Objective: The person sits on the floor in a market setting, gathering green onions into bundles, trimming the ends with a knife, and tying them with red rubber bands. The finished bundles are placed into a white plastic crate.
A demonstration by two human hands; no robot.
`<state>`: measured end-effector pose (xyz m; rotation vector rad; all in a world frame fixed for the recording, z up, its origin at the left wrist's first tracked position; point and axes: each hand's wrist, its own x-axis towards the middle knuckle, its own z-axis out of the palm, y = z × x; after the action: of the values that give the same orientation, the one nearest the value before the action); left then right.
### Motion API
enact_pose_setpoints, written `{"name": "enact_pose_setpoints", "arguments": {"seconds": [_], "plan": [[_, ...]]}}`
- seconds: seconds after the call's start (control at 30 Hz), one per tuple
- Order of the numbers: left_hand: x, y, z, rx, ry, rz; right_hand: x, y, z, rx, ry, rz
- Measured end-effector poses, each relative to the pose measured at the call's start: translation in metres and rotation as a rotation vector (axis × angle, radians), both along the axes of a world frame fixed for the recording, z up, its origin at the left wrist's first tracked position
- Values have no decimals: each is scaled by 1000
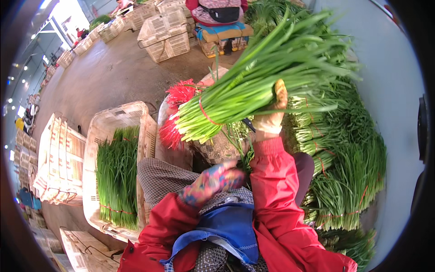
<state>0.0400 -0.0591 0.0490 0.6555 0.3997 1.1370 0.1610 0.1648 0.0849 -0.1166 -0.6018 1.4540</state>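
My right hand (272, 114), in a pale stained glove, grips a large bunch of garlic chives (238, 91) from beneath, its thumb up along the side. A red tie (205, 112) circles the bunch near its pale cut ends, which point left. The long leaves fan out to the upper right. My left hand (217, 180), in a colourful patterned glove, is blurred above my lap, with nothing visible in it. Below the bunch are a woven sack surface (217, 148) and a dark blade-like tool (249, 124), mostly hidden. Red ties (171, 132) lie in a heap beside the cut ends.
To my left, a plastic crate (146, 136) holds tied chives (119, 176). Closed crates (61, 159) stand beyond it. Stacked bundles (340, 163) line my right side along a pale wall (390, 119). Ahead, a person (221, 10) sits on a padded crate (224, 37).
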Motion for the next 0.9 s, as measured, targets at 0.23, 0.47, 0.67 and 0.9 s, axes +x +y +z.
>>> {"name": "enact_pose_setpoints", "arguments": {"seconds": [0.23, 0.47, 0.67, 0.9], "plan": [[0, 59, 24, -92, -353, 614, 4, -55, -26, -48, 282, 479], [-83, 77, -25, -46, -121, 904, 41, -95, -16, -215, -306, 854], [-113, 67, -5, 91, -196, 643, 94, -30, -43, 71, -901, -53], [-119, 78, 12, 177, -73, 499, 75, -59, 39, 356, -544, -183]]}}
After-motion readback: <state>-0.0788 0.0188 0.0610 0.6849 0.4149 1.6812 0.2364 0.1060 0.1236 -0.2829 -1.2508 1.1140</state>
